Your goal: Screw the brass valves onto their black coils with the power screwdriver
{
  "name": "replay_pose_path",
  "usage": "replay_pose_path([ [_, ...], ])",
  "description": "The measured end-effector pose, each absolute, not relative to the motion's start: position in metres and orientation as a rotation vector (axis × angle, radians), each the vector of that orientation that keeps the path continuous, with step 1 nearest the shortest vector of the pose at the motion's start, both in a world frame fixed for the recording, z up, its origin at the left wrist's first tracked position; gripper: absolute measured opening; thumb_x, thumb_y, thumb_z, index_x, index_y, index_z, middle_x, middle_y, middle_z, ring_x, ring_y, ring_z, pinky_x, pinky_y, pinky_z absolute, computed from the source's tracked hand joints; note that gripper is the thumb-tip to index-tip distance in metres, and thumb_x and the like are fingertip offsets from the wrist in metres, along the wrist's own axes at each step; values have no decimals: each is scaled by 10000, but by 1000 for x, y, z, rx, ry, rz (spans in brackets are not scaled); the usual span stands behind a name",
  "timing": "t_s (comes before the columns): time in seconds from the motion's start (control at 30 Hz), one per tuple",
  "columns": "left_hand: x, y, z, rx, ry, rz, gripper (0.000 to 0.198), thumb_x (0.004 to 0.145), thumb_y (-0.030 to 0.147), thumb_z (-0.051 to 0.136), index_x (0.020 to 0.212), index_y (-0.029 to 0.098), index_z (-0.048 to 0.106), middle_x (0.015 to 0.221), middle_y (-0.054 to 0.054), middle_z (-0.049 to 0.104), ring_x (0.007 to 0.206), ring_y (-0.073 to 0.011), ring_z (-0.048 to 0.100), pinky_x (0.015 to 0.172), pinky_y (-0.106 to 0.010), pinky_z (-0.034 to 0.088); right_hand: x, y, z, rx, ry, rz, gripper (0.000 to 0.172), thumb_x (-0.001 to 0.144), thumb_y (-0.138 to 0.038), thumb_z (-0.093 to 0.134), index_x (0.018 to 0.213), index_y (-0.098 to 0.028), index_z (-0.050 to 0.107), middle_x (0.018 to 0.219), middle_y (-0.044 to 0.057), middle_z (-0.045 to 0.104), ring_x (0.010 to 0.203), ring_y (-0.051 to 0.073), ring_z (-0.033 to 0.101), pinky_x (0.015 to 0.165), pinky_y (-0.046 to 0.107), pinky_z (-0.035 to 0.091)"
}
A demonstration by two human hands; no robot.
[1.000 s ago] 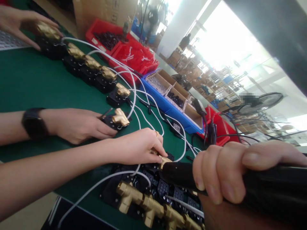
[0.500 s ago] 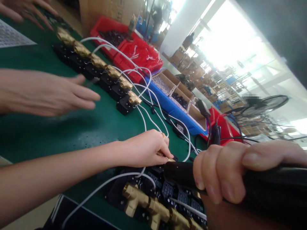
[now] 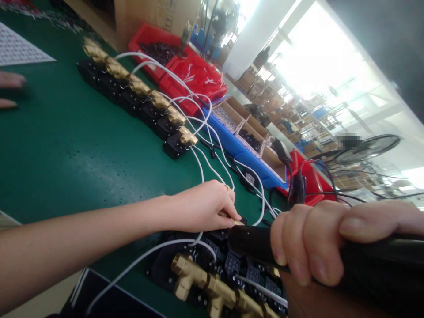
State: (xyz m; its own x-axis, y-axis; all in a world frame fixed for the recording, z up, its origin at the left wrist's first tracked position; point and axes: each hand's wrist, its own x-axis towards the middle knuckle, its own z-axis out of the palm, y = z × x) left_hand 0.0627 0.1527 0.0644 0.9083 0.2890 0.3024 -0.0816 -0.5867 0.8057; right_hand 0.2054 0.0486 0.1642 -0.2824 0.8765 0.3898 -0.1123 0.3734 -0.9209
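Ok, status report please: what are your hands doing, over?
Right hand gripping black tool. Left hand pinching brass fitting. White cable lies across brass valves.

Bright workshop behind a green worktable

The green table (image 3: pixel 73 145) carries red bins (image 3: pixel 155 42) and a blue tray (image 3: pixel 241 152) along its far edge; beyond, a white pillar (image 3: pixel 251 33), a standing fan (image 3: pixel 367 143), stacked cartons (image 3: pixel 255 81) and glaring daylight from large windows (image 3: pixel 318 53).

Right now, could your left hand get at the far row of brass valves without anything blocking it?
Probably yes. The left hand pinches a small brass part near the black tool, and open green table lies between it and the brass valves; only loose white wires cross nearby.
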Motion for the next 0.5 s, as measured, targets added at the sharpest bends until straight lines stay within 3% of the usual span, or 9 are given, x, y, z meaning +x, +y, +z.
replay_pose_path([
  [0.3, 68, 153, 67, 2120, 152, 509, 101, 852, 182, 702, 878, 186, 799, 743, -43, 692, 770, -153, 592, 667, -228, 428, 192, 46, 164, -803, -1480, 986, 102, 900, -184, 667, 993, -158, 700, 644, 30, 667, 521, 186, 641, 487, 329, 548],
  [0.5, 66, 153, 61, 2132, 155, 545, 108, 864, 213, 696, 893, 193, 798, 694, -33, 666, 744, -148, 580, 642, -226, 421, 170, 41, 152, -927, -1256, 710, 122, 901, -291, 679, 891, -170, 679, 546, -20, 581, 421, 127, 533, 416, 276, 467],
])
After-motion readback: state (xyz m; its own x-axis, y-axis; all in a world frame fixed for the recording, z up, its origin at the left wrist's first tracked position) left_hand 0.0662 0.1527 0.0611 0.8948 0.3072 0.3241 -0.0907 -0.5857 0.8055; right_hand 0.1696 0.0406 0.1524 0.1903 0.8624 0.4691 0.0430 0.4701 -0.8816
